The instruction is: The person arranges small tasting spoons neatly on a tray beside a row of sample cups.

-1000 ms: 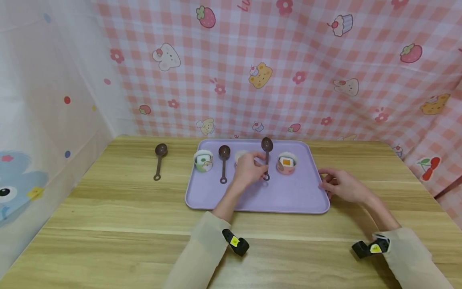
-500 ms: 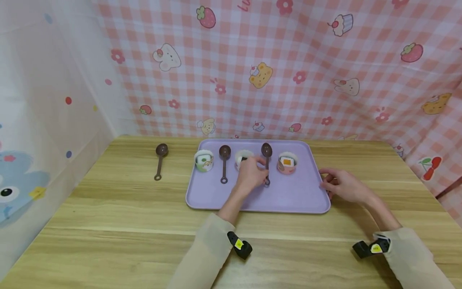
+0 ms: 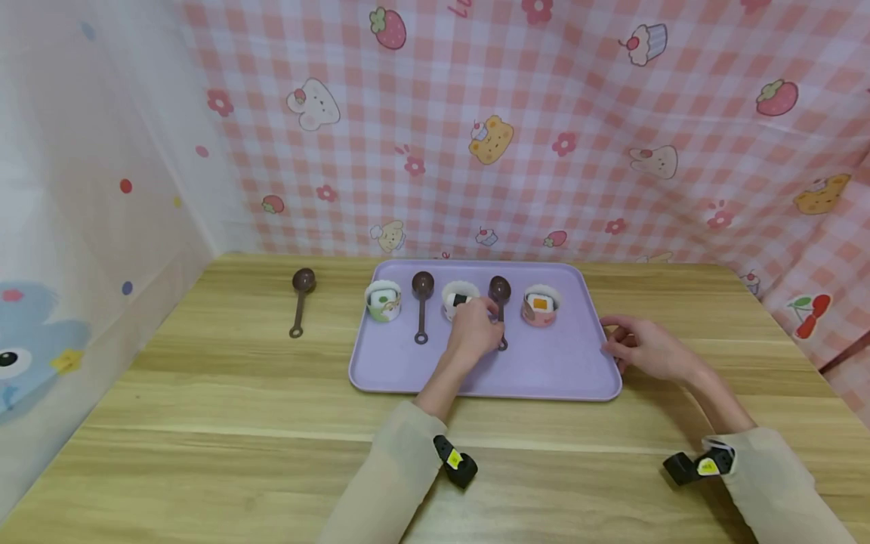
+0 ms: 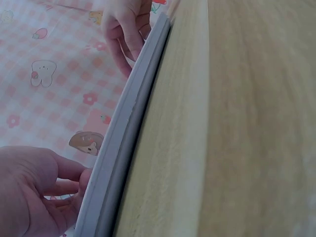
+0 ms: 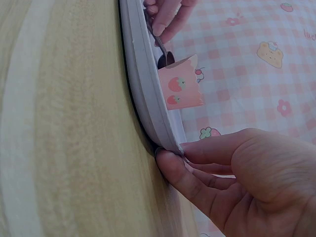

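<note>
Grasping held spoon (image 3: pixel 500 291) by handle w/ L grip (image 3: pixel 476 329), pinched btwn thumb & fingers. Location of same: at tray (image 3: pixel 537 370), btwn middle cup (image 3: pixel 459 288) & pink cup (image 3: pixel 539 318), bowl toward back curtain (image 3: pixel 435 121), ring end toward near edge. Can't tell re full contact w/ tray; handle partly hidden by fingers. Pinching tray at its R rim w/ R grip (image 3: pixel 649 347), prob. for steadying.

Done, judging by layout: 3 cups in a row on tray, ea. w/ block inside, i.e. green-topped block (image 3: pixel 384 300) in green cup (image 3: pixel 384 313), black-banded block (image 3: pixel 460 300) in middle cup, orange-topped block (image 3: pixel 540 304) in pink cup. Also done: second spoon (image 3: pixel 422 306), lying on tray btwn green cup & middle cup, bowl toward curtain too, free of either grip. Roughly parallel to held spoon.

Left, prob.: letting go of held spoon once settled, maybe a bit of straightening. Also outstanding, if bound for tray at all: off-tray spoon (image 3: pixel 300 306) on worktop (image 3: pixel 224 423), well apart from tray's left rim, untouched. Est. status: approx. 2 of 3 spoons dealt w/, one of those not yet released. Intended spot for off-tray spoon, if any: can't tell from these views.
</note>
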The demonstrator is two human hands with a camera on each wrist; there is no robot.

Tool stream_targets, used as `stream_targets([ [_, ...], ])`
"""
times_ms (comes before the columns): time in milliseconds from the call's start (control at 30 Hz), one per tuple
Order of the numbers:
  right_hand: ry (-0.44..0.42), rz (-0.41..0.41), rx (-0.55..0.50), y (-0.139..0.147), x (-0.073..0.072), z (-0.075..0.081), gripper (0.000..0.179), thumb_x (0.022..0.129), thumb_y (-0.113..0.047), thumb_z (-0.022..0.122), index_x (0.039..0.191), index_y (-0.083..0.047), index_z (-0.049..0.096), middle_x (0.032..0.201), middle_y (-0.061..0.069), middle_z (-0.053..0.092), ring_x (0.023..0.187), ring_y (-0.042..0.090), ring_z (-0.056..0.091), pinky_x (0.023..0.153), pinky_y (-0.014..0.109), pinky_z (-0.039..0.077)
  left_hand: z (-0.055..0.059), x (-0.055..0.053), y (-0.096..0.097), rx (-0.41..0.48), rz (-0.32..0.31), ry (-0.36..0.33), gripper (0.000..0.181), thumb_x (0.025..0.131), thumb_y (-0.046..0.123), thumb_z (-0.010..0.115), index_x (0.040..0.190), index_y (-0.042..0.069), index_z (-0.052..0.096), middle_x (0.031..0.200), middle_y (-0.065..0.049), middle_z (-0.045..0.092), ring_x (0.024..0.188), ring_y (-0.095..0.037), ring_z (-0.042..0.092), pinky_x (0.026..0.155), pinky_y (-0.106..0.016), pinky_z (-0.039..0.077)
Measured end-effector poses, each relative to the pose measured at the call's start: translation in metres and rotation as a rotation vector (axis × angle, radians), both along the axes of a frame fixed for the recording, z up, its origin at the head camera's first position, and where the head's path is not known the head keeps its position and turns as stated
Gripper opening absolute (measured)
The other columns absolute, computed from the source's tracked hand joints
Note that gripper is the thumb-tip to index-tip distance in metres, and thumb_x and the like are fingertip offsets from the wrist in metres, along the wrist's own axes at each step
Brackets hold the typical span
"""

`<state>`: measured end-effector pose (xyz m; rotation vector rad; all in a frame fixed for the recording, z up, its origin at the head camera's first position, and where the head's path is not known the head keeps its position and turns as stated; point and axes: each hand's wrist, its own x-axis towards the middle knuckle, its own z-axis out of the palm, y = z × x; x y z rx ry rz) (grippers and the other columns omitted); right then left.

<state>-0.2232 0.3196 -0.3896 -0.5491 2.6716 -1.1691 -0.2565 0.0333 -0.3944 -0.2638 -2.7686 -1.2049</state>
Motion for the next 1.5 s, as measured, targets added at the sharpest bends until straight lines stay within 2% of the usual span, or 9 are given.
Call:
stream_targets([
  [167,0.006,0.005,-0.001,-0.001,0.0,0.001,0.043,0.096,0.004,0.06,0.132,0.021,0.044,0.087,0.012,0.062,0.065,0.013,0.062,0.058,0.029,0.056,0.0,0.002,0.001,-0.042,0.002,0.023,0.02,0.084,0.004,0.071,0.103,0.001,0.074,0.099,-0.017,0.074,0.091,-0.032,0.07,0.08,-0.038,0.056],
  [400,-0.007,0.003,-0.017,-0.001,0.0,0.001,0.043,0.097,0.004,0.059,0.133,0.022,0.043,0.088,0.012,0.062,0.066,0.012,0.062,0.059,0.029,0.056,-0.001,0.003,0.001,-0.059,0.011,0.03,0.018,0.087,0.007,0.071,0.103,0.002,0.075,0.098,-0.017,0.074,0.092,-0.033,0.07,0.08,-0.04,0.056],
  [633,-0.01,0.005,-0.026,-0.002,0.0,0.002,0.043,0.096,0.005,0.059,0.132,0.022,0.043,0.088,0.013,0.062,0.066,0.012,0.061,0.058,0.029,0.056,-0.001,0.004,0.001,-0.057,0.006,0.033,0.017,0.09,0.007,0.07,0.104,-0.001,0.075,0.098,-0.017,0.074,0.086,-0.03,0.07,0.077,-0.038,0.057],
  [1033,0.007,0.01,-0.001,-0.003,0.002,0.004,0.041,0.096,0.005,0.059,0.131,0.021,0.045,0.087,0.012,0.062,0.066,0.013,0.062,0.058,0.03,0.056,0.006,0.008,0.001,-0.029,-0.013,0.017,0.019,0.092,0.008,0.068,0.107,-0.003,0.071,0.094,-0.02,0.073,0.073,-0.025,0.067,0.064,-0.032,0.055],
  [1200,0.002,0.008,-0.002,-0.002,0.002,0.004,0.042,0.096,0.005,0.059,0.132,0.021,0.045,0.087,0.012,0.062,0.066,0.012,0.061,0.059,0.029,0.056,0.011,0.009,0.001,-0.003,-0.034,0.039,0.015,0.091,0.008,0.068,0.102,-0.002,0.071,0.078,-0.012,0.071,0.061,-0.018,0.063,0.057,-0.026,0.051],
  [1333,0.007,0.016,-0.009,-0.003,0.002,0.004,0.041,0.096,0.005,0.059,0.131,0.021,0.045,0.086,0.012,0.062,0.065,0.012,0.061,0.058,0.029,0.056,0.016,0.011,0.001,0.042,-0.061,0.026,0.017,0.091,0.008,0.069,0.104,-0.003,0.07,0.063,-0.003,0.064,0.05,-0.011,0.057,0.049,-0.022,0.045],
  [1500,0.008,0.015,-0.009,-0.002,0.002,0.004,0.041,0.096,0.005,0.06,0.131,0.021,0.045,0.086,0.012,0.062,0.065,0.012,0.061,0.058,0.029,0.056,0.023,0.014,-0.003,0.08,-0.09,0.012,0.019,0.091,0.009,0.07,0.107,-0.003,0.07,0.067,-0.001,0.063,0.053,-0.009,0.055,0.05,-0.021,0.044],
])
